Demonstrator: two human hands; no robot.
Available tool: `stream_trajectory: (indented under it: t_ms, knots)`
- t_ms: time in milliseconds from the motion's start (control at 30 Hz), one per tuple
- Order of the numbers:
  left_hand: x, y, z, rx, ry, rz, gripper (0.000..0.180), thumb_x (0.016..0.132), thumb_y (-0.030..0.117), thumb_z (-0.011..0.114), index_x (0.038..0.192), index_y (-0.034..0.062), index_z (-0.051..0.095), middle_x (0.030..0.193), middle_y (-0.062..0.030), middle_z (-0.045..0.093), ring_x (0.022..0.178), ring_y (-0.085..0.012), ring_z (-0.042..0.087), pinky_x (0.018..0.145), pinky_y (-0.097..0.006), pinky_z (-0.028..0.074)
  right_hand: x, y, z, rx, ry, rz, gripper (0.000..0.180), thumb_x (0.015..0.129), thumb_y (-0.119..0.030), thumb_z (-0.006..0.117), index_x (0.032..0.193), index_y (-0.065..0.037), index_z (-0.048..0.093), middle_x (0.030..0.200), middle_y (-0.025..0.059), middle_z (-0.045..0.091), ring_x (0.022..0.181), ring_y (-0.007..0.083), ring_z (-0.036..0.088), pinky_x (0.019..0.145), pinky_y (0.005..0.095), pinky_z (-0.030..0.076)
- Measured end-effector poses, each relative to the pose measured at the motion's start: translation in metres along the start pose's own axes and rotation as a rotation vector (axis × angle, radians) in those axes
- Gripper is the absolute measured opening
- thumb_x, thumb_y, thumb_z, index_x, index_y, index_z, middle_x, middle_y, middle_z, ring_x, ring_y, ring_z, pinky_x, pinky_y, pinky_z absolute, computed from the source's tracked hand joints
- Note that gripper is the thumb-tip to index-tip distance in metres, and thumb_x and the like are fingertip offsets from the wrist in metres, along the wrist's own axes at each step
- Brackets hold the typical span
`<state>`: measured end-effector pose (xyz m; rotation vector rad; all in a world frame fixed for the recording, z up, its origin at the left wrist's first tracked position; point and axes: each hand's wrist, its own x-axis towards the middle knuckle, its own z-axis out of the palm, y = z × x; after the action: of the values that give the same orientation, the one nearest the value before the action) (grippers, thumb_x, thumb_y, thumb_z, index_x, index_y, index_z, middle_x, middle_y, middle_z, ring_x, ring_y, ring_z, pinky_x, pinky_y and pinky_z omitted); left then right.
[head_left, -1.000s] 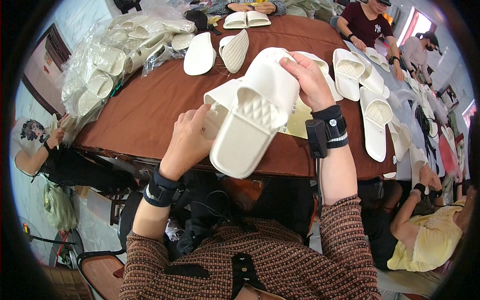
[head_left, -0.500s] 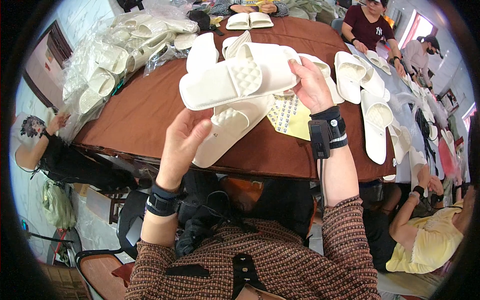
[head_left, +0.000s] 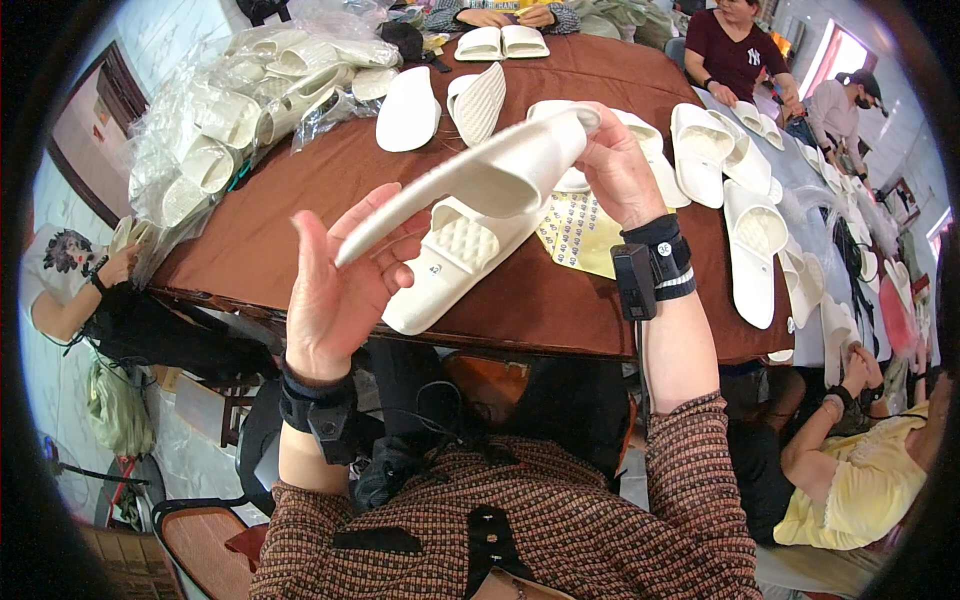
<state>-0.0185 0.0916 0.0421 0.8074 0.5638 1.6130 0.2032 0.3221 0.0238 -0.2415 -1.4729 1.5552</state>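
Fingers on my right hand (head_left: 620, 165) are closed on the toe end of a white slide slipper (head_left: 480, 168). I hold it up over the table, tilted, so the toe is high and the heel points down to the left. My left hand (head_left: 345, 285) is open, with the palm showing and the thumb sticking out. The heel is right by its fingers and hides part of them; I can't tell if they touch it. Below the slipper I hold, a second white slide slipper (head_left: 465, 265) lies on the brown tablecloth (head_left: 270, 235), with puffy diamond shapes under its strap. A yellow sticker sheet (head_left: 580, 240) lies just beside it, on the right. More white slippers (head_left: 755, 255) lie to the right of my right hand. One pair (head_left: 500, 43) sits near the far edge. On the left is a big heap of slippers in clear plastic (head_left: 225, 125). Black bands (head_left: 655, 255) go around both my wrists.
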Motion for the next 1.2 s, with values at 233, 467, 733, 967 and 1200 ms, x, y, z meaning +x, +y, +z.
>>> stream_trajectory:
  t_ms: [233,467,733,967,1200]
  knots:
    - [-0.015,-0.002,0.014,0.126,0.042,0.080,0.062,0.079,-0.006,0.062,0.139,-0.0068,0.045,0.131,-0.0203,0.057,0.122,-0.0284,0.058,0.105,-0.038,0.045,0.002,-0.005,-0.002,-0.309,-0.095,0.007,0.029,0.094,-0.004,0.052,0.120,-0.008,0.064,0.107,0.0014,0.068,0.098,0.0108,0.062,0.081,0.0269,0.051]
    - [-0.023,-0.024,0.025,1.728,-0.141,0.871,0.055,0.070,-0.016,0.058,0.123,0.0005,0.060,0.121,-0.0217,0.062,0.096,-0.0352,0.060,0.084,-0.040,0.049,-0.002,-0.024,-0.016,-0.278,-0.032,0.189,0.037,0.104,-0.034,0.049,0.117,-0.004,0.064,0.086,0.0022,0.067,0.072,0.0078,0.061,0.056,0.0251,0.048]
    - [-0.037,-0.060,0.027,2.047,-0.454,0.905,0.048,0.084,0.011,0.060,0.131,0.0075,0.054,0.134,-0.0197,0.056,0.082,-0.0215,0.054,0.072,-0.035,0.044,-0.005,-0.028,-0.030,-0.329,-0.112,0.273,0.053,0.097,-0.052,0.055,0.114,-0.002,0.065,0.099,0.0028,0.067,0.089,0.0082,0.063,0.079,0.0225,0.050]
    - [-0.040,-0.084,0.035,2.062,-0.584,0.879,0.046,0.084,0.011,0.061,0.130,0.0075,0.056,0.135,-0.0212,0.056,0.082,-0.0210,0.053,0.070,-0.033,0.045,-0.007,-0.033,-0.047,-0.550,-0.319,0.200,0.042,0.089,-0.036,0.066,0.115,-0.003,0.067,0.090,0.0019,0.068,0.080,0.0081,0.061,0.071,0.0226,0.048]
    - [-0.036,-0.088,0.035,2.104,-0.630,0.862,0.048,0.083,0.012,0.062,0.130,0.0062,0.056,0.136,-0.0217,0.055,0.081,-0.0225,0.052,0.071,-0.033,0.044,-0.002,-0.029,-0.045,-0.870,-0.325,0.443,0.025,0.087,-0.015,0.063,0.110,-0.005,0.066,0.086,-0.0017,0.066,0.075,0.0048,0.057,0.066,0.0210,0.047]
